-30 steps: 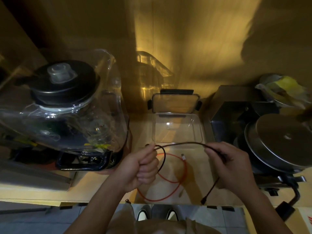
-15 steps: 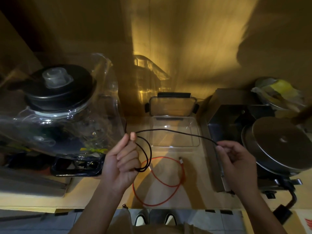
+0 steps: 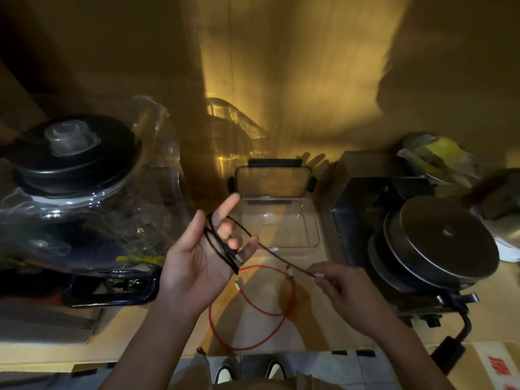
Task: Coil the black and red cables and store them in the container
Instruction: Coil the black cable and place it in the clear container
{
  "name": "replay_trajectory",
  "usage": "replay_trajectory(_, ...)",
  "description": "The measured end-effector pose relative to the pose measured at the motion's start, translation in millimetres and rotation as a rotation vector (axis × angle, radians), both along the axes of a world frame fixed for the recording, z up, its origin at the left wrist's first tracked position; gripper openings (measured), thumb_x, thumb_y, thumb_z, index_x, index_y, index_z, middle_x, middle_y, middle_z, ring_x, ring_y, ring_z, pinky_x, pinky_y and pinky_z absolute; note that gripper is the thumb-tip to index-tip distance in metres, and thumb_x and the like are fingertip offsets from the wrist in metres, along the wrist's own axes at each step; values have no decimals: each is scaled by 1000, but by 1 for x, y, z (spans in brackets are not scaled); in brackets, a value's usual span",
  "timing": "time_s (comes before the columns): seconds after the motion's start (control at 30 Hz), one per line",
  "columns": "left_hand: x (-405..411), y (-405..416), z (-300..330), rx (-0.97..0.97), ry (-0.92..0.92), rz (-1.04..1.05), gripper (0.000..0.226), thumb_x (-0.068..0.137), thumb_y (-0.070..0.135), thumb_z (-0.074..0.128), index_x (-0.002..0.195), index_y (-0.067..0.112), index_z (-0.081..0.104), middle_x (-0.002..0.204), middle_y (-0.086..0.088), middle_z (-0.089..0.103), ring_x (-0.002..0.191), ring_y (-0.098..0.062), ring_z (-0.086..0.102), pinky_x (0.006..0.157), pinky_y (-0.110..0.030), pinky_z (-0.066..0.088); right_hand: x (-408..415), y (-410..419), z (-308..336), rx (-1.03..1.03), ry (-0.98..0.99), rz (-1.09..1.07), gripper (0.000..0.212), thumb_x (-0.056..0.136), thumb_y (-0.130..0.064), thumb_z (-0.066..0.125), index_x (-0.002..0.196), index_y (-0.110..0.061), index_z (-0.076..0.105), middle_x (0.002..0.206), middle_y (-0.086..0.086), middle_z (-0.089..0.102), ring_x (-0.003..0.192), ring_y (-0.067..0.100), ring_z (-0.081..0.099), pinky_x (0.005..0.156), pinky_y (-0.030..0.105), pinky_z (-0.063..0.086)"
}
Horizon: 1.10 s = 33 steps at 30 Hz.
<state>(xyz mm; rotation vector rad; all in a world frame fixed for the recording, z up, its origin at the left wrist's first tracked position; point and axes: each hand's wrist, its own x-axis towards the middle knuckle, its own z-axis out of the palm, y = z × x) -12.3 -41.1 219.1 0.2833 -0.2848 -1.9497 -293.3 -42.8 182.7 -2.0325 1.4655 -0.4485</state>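
My left hand (image 3: pixel 205 257) is palm up with loops of the black cable (image 3: pixel 218 246) wound across the palm and fingers. The free length of that cable runs right and down to my right hand (image 3: pixel 342 285), which pinches it near its end between thumb and fingertips. Under both hands the red cable (image 3: pixel 253 311) lies in a loose loop on the wooden counter, its white plugs near the top of the loop. The clear container (image 3: pixel 281 223) stands open just behind my hands, its lid (image 3: pixel 273 182) leaning upright at the back.
A large clear blender jar with a black lid (image 3: pixel 76 153) fills the left side. A metal box and stacked round metal pans (image 3: pixel 439 240) stand to the right. The counter's front edge (image 3: pixel 140 358) runs below the red cable, with floor tiles and shoes beneath.
My left hand has turned palm up and taken more turns of the black cable. My right hand has moved left and down along the cable, so the free length is shorter.
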Motion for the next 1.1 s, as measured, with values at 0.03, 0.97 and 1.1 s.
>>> replay_trajectory(0.03,-2,-1,2,1,-13,3,54,107,40,25,153,11,21,101,-14,70,95,-28,66,113,-47,34,2,1,-1,46,12,47,25,95,-20,60,108,-38,72,87,-41,64,86,-17,60,70,5,41)
replay_trajectory(0.97,-21,1,-10,-325,-1380,-13,27,87,71,41,101,61,63,129,-4,65,105,-13,68,99,-32,50,20,10,38,142,-141,337,16,96,-24,61,103,-25,75,91,-18,73,86,-6,65,73,13,47)
replay_trajectory(1.1,-28,6,-25,-502,-1471,-333,32,102,32,46,84,26,72,141,23,50,120,-1,57,101,-22,44,30,11,47,77,-166,364,14,96,-18,62,97,-22,75,82,-21,66,81,-10,59,72,9,39)
